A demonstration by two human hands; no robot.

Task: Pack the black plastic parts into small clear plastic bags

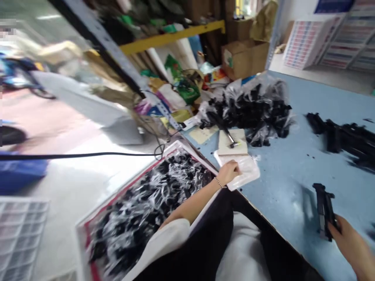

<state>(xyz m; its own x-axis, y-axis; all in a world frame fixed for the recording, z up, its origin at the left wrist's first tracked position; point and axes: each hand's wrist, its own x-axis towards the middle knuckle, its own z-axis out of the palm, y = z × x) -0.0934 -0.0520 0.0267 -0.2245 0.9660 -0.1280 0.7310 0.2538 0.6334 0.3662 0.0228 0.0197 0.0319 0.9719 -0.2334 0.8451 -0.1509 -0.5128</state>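
Note:
My left hand point(230, 173), with a bracelet at the wrist, has its fingers closed on the edge of a clear plastic bag point(247, 171) at the table's near edge. Just beyond the bag, a hammer point(225, 132) with a dark handle and metal head lies over a pale square block point(241, 144). Far to the right, my right hand point(347, 236) grips a black part point(322, 210) with a metallic strip along it, held over the blue table point(281, 187). Blur hides the part's finer details.
Below my left arm stands a bin point(80, 234) of bagged black parts point(152, 195). A heap of bagged black parts point(249, 105) lies at the table's back, and loose black parts point(348, 136) lie at right. A shelf post point(117, 54) rises at left.

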